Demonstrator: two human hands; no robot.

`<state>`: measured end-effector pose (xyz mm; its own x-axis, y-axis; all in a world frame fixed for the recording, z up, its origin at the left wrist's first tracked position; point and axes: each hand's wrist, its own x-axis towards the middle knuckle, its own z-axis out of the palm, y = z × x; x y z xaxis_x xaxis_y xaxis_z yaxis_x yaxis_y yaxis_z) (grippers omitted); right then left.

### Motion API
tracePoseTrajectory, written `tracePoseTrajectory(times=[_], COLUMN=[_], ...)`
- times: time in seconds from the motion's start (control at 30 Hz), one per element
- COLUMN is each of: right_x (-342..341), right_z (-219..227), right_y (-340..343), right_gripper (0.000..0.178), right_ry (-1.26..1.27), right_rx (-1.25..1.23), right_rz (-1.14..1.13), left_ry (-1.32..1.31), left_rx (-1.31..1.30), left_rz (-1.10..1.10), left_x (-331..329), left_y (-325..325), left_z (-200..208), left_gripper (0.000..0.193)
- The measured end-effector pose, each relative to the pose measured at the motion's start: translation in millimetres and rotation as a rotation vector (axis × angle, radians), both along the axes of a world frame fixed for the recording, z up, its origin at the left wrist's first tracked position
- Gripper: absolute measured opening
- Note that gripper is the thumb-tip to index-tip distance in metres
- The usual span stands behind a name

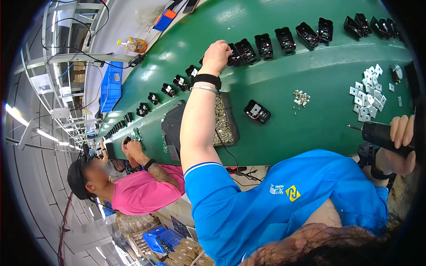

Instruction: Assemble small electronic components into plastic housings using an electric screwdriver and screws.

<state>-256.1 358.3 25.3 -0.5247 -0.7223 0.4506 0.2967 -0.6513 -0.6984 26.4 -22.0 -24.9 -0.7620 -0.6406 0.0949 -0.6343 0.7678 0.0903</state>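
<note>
Green bench (pixel 288 135), left hand (pixel 216 57) apparently palm-down.

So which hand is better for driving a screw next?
Probably the right hand: it holds the black power screwdriver. The left hand is over at the row of black casings.

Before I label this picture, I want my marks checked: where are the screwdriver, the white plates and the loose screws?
Screwdriver (pixel 377 134): head view, on its dark body.
White plates (pixel 370 98): head view, near the heap's middle.
Loose screws (pixel 302 98): head view, amid the small pile.
</note>
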Motion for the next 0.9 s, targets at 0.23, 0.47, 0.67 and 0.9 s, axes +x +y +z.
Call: tracePoseTrajectory(times=[0.23,0.47,0.67,0.9], right_x=[-6.7,-2.8,33.9,5.7], right_z=[-11.0,-5.1,3.3,6.6], right_y=[-9.7,-9.2,-31.1,-10.2], right_gripper=[0.031,0.028,0.027,0.026], right_ry=[0.009,0.038,-0.425,0.126], right_rx=[-0.052,-0.091,-0.405,-0.105], right_rz=[0.038,-0.011,-0.152,0.053], left_ry=[-0.045,0.108,0.028,-0.097], left_rx=[-0.105,-0.132,0.134,-0.003], left_rz=[0.045,0.062,0.044,0.118], left_x=[9.7,11.3,12.3,16.0], left_y=[3.3,7.2,17.7,20.3], left_z=[-11.6,-6.9,-0.6,9.7], left_gripper=[0.010,0.023,0.074,0.071])
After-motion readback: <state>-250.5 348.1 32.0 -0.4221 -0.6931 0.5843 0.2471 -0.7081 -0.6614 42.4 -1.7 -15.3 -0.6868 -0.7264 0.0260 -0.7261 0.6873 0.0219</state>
